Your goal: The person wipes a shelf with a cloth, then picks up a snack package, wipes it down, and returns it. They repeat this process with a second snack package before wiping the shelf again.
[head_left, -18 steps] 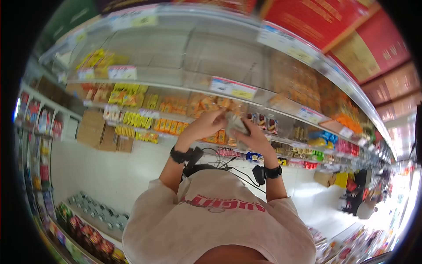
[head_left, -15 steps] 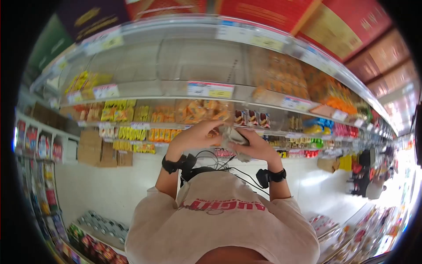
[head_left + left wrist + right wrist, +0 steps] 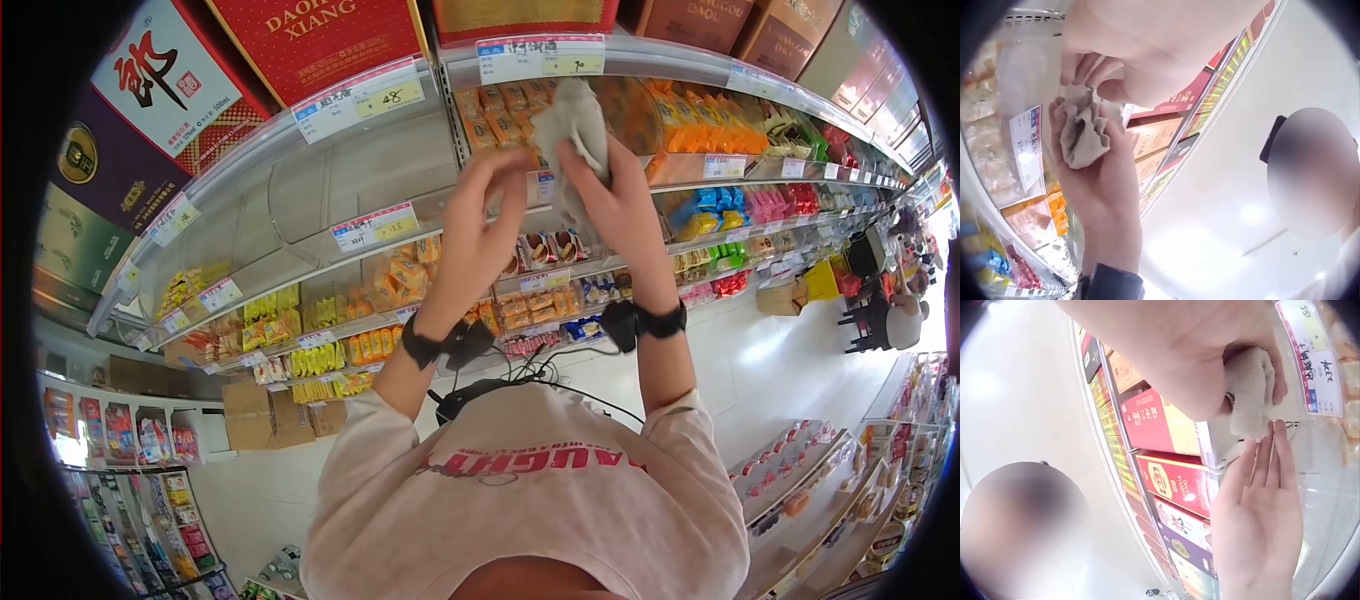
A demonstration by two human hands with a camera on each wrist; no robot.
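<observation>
A crumpled grey-white cloth (image 3: 580, 115) is gripped in my right hand (image 3: 622, 195), up at the shelf front with the orange-wrapped snacks behind it. In the right wrist view my thumb and fingers curl round the folded cloth (image 3: 1252, 390). My left hand (image 3: 488, 215) is just to the left, holding nothing, and its fingers look loosely bent in the head view. From the right wrist, the left palm (image 3: 1257, 519) faces the camera with fingers extended, fingertips right at the cloth's lower edge. The left wrist view shows the cloth (image 3: 1085, 134) bunched in the right palm.
A clear-fronted shelf bin (image 3: 340, 190) with price tags (image 3: 375, 228) lies left of my hands. Boxed bottles (image 3: 310, 45) line the shelf above. Packed snacks (image 3: 700, 120) fill bins at right and below. Cables (image 3: 530, 370) hang at my waist.
Both hands have risen from the lower snack shelf to the upper one, the cloth going along in the right hand. My left hand is now farther from the cloth. The head view has shifted.
</observation>
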